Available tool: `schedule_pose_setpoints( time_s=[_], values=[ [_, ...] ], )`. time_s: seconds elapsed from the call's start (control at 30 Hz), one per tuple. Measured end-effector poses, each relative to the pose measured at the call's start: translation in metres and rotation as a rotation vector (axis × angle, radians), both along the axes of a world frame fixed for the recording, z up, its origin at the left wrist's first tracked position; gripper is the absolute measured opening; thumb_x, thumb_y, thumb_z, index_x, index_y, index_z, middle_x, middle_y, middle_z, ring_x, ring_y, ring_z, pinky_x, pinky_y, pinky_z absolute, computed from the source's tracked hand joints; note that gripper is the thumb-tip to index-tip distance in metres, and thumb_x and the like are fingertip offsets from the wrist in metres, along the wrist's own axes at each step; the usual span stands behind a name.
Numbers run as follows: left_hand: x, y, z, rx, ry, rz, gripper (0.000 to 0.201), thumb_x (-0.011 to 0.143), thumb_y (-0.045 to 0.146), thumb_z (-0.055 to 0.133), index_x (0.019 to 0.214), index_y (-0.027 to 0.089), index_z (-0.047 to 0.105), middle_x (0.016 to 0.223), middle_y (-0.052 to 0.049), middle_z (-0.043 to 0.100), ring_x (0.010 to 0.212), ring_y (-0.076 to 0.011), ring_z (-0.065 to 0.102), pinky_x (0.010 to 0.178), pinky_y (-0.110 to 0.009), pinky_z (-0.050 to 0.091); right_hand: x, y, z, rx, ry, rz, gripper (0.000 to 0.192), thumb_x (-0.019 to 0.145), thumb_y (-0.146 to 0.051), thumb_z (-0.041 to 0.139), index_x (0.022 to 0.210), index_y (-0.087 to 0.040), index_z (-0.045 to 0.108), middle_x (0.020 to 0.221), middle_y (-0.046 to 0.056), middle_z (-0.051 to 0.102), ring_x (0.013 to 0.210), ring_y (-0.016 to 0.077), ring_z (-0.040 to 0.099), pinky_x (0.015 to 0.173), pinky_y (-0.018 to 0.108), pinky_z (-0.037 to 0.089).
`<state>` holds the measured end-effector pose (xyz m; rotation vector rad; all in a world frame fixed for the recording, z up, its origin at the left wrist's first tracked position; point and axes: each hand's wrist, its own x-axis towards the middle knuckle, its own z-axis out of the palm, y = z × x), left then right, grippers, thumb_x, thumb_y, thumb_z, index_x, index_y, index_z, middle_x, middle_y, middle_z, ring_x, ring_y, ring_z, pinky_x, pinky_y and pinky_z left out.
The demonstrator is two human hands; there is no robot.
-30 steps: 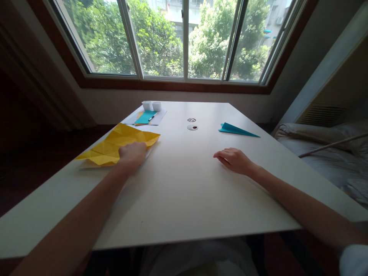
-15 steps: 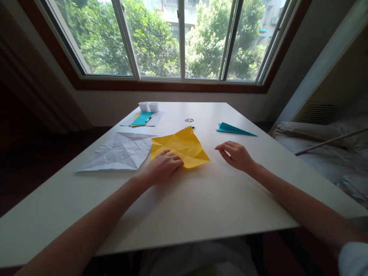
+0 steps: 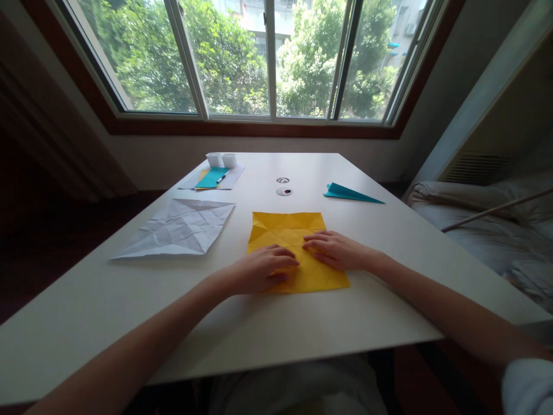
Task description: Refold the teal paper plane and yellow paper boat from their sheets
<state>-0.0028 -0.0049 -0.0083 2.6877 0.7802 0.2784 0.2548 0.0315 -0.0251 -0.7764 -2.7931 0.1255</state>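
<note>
A creased yellow paper sheet point(image 3: 288, 230) lies flat in the middle of the white table point(image 3: 302, 323). My left hand point(image 3: 259, 268) rests palm down on its near left part. My right hand point(image 3: 332, 251) lies flat on its right part, fingers pointing left. Both hands press on the sheet and grip nothing. A creased white paper sheet point(image 3: 177, 227) lies to the left of them, apart from the yellow one.
A teal paper plane point(image 3: 349, 193) lies at the far right. At the far left are a teal sheet with a pen point(image 3: 211, 177) and two small white boxes point(image 3: 221, 159). Two round table holes point(image 3: 284, 186) sit beyond the yellow sheet. A bed is on the right.
My left hand slid the yellow sheet from on top of the white sheet to the table's middle. My right hand moved left onto it. The white sheet is now uncovered.
</note>
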Motion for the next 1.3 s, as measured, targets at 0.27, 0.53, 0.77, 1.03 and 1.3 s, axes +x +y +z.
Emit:
schedule_pose_setpoints(
  time_s=[0.27, 0.53, 0.77, 1.03, 1.3],
  values=[
    [-0.014, 0.015, -0.011, 0.039, 0.245, 0.28, 0.09, 0.066, 0.075, 0.047, 0.141, 0.029, 0.027, 0.148, -0.011, 0.022, 0.135, -0.0362, 0.018, 0.106, -0.05, 0.019, -0.008, -0.007, 0.003, -0.055, -0.028, -0.074, 0.044, 0.085, -0.047, 0.046, 0.121, -0.022, 0.051, 0.124, 0.01, 0.054, 0.114, 0.0253, 0.049, 0.097, 0.044, 0.037],
    [-0.014, 0.019, -0.01, 0.01, 0.317, 0.304, 0.104, 0.057, 0.081, 0.049, 0.143, 0.032, 0.016, 0.151, -0.011, 0.009, 0.136, -0.0396, 0.006, 0.105, -0.054, 0.014, -0.005, -0.002, -0.009, -0.17, -0.158, -0.205, 0.093, 0.071, -0.072, 0.047, 0.144, -0.025, 0.015, 0.15, 0.013, 0.015, 0.136, 0.0357, 0.013, 0.108, 0.052, 0.014],
    [-0.042, 0.032, -0.003, -0.123, 0.416, 0.356, 0.11, 0.057, 0.076, 0.054, 0.144, 0.028, 0.009, 0.151, -0.012, 0.002, 0.137, -0.0359, 0.005, 0.105, -0.056, 0.01, 0.001, 0.004, -0.01, -0.173, -0.21, -0.266, 0.099, 0.066, -0.077, 0.045, 0.145, -0.025, 0.012, 0.15, 0.016, 0.013, 0.136, 0.0375, 0.013, 0.107, 0.056, 0.011],
    [-0.054, 0.034, 0.002, -0.155, 0.451, 0.375, 0.105, 0.059, 0.077, 0.051, 0.143, 0.033, 0.006, 0.152, -0.007, 0.002, 0.137, -0.0343, 0.005, 0.106, -0.054, 0.007, 0.009, 0.003, -0.001, -0.075, -0.194, -0.195, 0.081, 0.076, -0.068, 0.045, 0.142, -0.026, 0.025, 0.149, 0.013, 0.021, 0.135, 0.0354, 0.019, 0.107, 0.057, 0.01],
    [-0.047, 0.033, 0.001, 0.02, 0.394, 0.503, 0.081, 0.071, 0.076, 0.035, 0.139, 0.032, 0.03, 0.14, -0.012, 0.038, 0.13, -0.0342, 0.027, 0.101, -0.052, 0.019, -0.005, -0.012, 0.013, 0.147, -0.052, 0.085, 0.033, 0.09, -0.035, 0.042, 0.117, -0.023, 0.056, 0.125, 0.008, 0.055, 0.116, 0.0219, 0.047, 0.099, 0.04, 0.034]
  ],
)
